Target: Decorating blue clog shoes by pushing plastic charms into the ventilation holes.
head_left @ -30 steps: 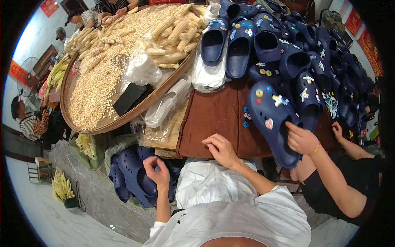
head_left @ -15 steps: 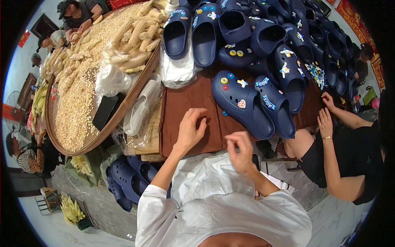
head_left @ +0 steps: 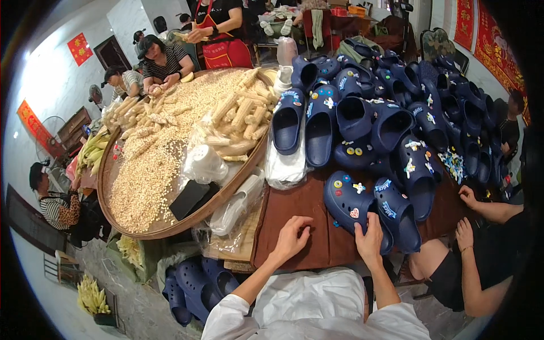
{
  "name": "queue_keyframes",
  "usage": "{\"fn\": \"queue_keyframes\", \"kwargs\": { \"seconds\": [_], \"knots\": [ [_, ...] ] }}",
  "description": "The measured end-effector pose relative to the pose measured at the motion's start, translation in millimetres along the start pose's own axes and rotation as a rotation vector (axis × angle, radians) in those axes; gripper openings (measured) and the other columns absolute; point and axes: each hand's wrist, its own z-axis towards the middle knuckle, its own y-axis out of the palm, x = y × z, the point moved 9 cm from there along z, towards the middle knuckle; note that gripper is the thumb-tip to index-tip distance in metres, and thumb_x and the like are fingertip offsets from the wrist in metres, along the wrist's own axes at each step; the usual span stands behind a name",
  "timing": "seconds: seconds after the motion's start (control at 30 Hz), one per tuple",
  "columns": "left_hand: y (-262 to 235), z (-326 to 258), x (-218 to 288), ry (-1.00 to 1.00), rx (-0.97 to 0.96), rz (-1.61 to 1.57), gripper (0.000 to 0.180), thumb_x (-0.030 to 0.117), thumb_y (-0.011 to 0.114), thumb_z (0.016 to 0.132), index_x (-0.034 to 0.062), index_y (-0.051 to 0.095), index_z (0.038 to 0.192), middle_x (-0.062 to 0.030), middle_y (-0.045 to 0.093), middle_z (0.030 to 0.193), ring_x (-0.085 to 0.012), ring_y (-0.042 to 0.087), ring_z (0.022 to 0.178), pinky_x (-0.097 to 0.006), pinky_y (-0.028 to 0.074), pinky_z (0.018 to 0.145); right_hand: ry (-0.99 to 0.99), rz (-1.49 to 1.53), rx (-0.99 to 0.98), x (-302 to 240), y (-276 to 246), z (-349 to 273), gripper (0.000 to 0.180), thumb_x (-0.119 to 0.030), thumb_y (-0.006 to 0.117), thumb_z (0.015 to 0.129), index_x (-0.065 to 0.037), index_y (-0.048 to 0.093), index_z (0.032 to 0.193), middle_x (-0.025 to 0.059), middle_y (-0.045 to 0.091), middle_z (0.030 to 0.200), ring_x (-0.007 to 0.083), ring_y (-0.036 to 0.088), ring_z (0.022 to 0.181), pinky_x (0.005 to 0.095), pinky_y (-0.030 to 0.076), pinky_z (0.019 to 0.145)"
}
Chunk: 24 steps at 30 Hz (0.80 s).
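Over the brown tabletop [head_left: 306, 202], now pinching the blue shoe [head_left: 341, 199] with the right grip [head_left: 369, 235], not floating like before; holding the left grip [head_left: 291, 238] loose.

Home-like workroom: heaped navy clogs [head_left: 391, 136], round corn tray [head_left: 164, 233], red wall banners [head_left: 501, 54].

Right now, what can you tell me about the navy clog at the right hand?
The navy clog looks like moulded foam or rubber, with a rounded toe, vent holes and an open back. Colourful charms dot its upper, including a heart-shaped one. It sits upright on the brown cloth, toe pointing away and leftward, close beside another navy clog. The right hand touches it near the foot opening, hiding part; how firmly, I cannot tell.
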Motion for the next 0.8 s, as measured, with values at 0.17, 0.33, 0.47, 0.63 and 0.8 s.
{"fn": "queue_keyframes", "kwargs": {
  "seconds": [0.17,0.33,0.47,0.63,0.8],
  "knots": [
    [11.2,25.0,35.4,0.114,0.006,-0.031,0.028,0.004,0.063,0.089,0.004,0.064,0.116,-0.0141,0.063,0.105,-0.0274,0.066,0.096,-0.034,0.056,0.08,-0.047,0.07,0.019,-10.4,4.5,8.2,0.03,-0.005,0.068,0.081,-0.001,0.049,0.104,0.018,0.054,0.094,0.0366,0.057,0.083,0.044,0.045,0.073],
    [20.9,42.9,78.1,0.28,0.041,-0.017,0.046,0.01,0.07,0.086,0.0043,0.058,0.13,-0.0168,0.058,0.127,-0.0336,0.056,0.115,-0.04,0.046,0.097,-0.06,0.108,0.008,-30.1,2.5,5.3,0.028,-0.002,0.067,0.081,0.0,0.049,0.102,0.0185,0.052,0.092,0.0366,0.056,0.08,0.0438,0.045,0.07],
    [28.7,42.5,94.4,0.369,0.053,0.0,0.057,0.011,0.069,0.087,0.0046,0.05,0.14,-0.0192,0.053,0.137,-0.036,0.05,0.122,-0.042,0.042,0.103,-0.095,0.126,-0.016,-60.3,0.9,-3.2,0.027,0.0,0.064,0.08,0.0,0.049,0.102,0.019,0.051,0.091,0.0369,0.056,0.079,0.0446,0.044,0.069],
    [18.4,14.6,78.3,0.307,0.035,0.046,0.05,0.012,0.068,0.087,0.0059,0.056,0.135,-0.0169,0.055,0.137,-0.0343,0.051,0.123,-0.041,0.042,0.104,-0.106,0.225,-0.094,-77.2,25.7,-23.1,0.028,0.001,0.063,0.079,-0.001,0.048,0.102,0.0179,0.05,0.091,0.0363,0.055,0.08,0.0445,0.044,0.069],
    [-8.8,-15.4,55.0,0.207,0.12,0.073,0.046,0.011,0.072,0.084,0.0066,0.063,0.128,-0.0138,0.061,0.13,-0.0311,0.057,0.118,-0.039,0.046,0.099,-0.089,0.308,-0.213,-92.4,57.3,-43.8,0.026,-0.001,0.063,0.08,-0.002,0.048,0.101,0.0174,0.05,0.092,0.0367,0.055,0.083,0.0454,0.044,0.071]
  ]
}}
